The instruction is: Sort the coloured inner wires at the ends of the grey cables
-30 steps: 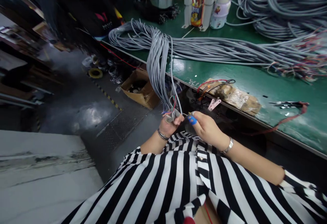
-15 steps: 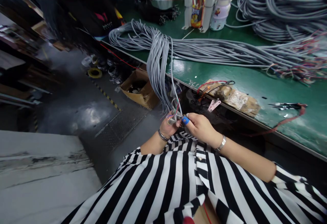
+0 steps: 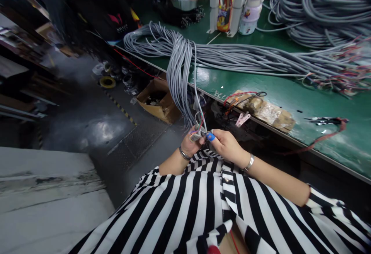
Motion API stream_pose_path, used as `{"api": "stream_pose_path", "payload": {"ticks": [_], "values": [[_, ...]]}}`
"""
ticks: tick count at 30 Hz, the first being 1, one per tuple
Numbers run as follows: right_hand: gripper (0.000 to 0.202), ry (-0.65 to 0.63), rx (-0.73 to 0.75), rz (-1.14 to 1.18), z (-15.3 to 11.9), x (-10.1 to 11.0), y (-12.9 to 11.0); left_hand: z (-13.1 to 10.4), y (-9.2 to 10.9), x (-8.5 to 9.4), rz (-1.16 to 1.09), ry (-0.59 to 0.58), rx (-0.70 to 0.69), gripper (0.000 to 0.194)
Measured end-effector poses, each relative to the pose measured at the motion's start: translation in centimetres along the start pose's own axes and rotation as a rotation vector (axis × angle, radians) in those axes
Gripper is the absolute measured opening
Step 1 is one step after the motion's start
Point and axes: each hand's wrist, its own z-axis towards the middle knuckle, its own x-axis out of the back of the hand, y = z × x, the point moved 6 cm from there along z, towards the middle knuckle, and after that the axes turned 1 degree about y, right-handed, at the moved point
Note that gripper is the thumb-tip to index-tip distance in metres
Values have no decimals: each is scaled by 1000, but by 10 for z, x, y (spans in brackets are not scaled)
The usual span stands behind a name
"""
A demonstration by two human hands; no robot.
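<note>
gray cables [image 3: 179,66] hang in a thick bundle over the near edge of the green bench [image 3: 356,146], their lower ends at your two hands, in front of your striped shirt [image 3: 185,211]. your left hand [image 3: 189,145] curls closed around the ends, thin colored wires [image 3: 201,120] poking out above it. your right hand [image 3: 227,145] — blue wrap [image 3: 210,136] on its thumb — pinches at the cable tips just beside it; which wire it grips is too small to tell. a pink clothespin [image 3: 242,119] sits at the bench edge, near a taped block [image 3: 269,113].
</note>
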Motion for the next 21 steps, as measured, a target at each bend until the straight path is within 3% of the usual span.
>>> {"api": "stream_pose_path", "payload": {"ticks": [11, 18, 21], "values": [[43, 42, 92, -57, -1, -3, -1, 0, 1, 7, 44, 7, -33, 47], [34, 111, 326, -227, -11, 7, -11, -6, -1, -2, 116, 99, -99, 45], [36, 95, 528, -269, -24, 5, -28, 0, 4, 6, 127, 246, -216, 32]]}}
